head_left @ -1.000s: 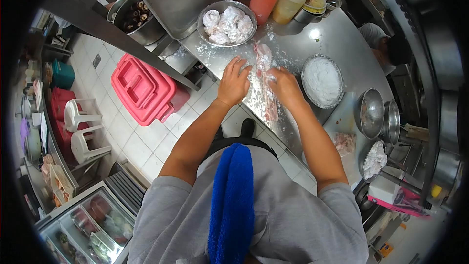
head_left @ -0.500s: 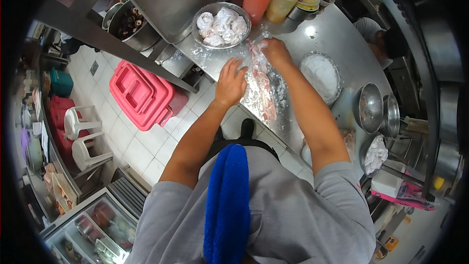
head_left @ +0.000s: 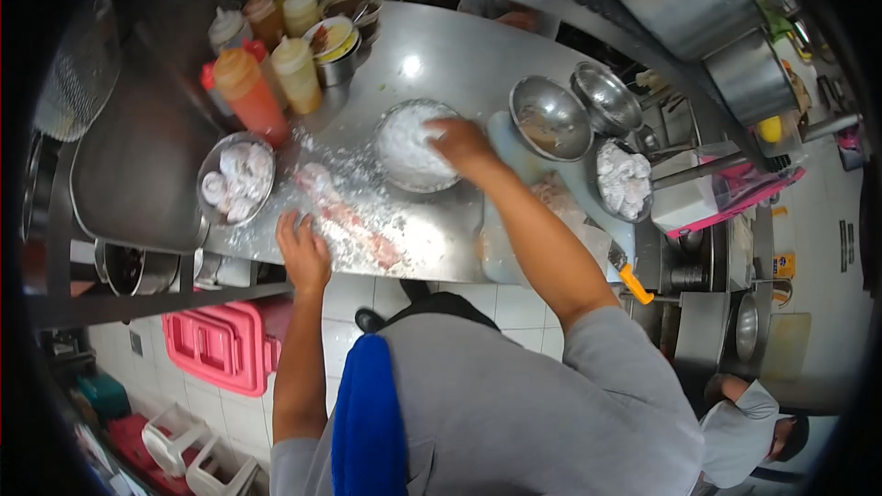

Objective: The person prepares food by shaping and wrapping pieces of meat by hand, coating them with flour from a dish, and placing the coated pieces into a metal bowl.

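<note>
A long strip of raw meat [head_left: 344, 220] lies dusted with flour on the steel table. Beside its near side is my left hand [head_left: 303, 253], fingers apart and holding nothing, at the table's front edge. My right hand [head_left: 464, 149] reaches into a round metal bowl of white flour [head_left: 409, 142]; its fingers are bent together at the flour, their tips partly hidden. To the left, a metal bowl [head_left: 207, 197] holds several rolled, floured pieces of meat [head_left: 243, 179]. Loose flour is scattered around the strip.
Squeeze bottles [head_left: 248, 96] stand at the back left. On the right are a cutting board [head_left: 505, 142], a plastic bag [head_left: 551, 230], steel bowls [head_left: 551, 119] and a yellow-handled knife [head_left: 636, 285]. A pink lidded bin [head_left: 216, 349] is on the floor. Another person [head_left: 740, 427] is at lower right.
My right hand has left the far end of the meat strip and moved right into the flour bowl. My left hand stays near the strip. The head view has turned right.
</note>
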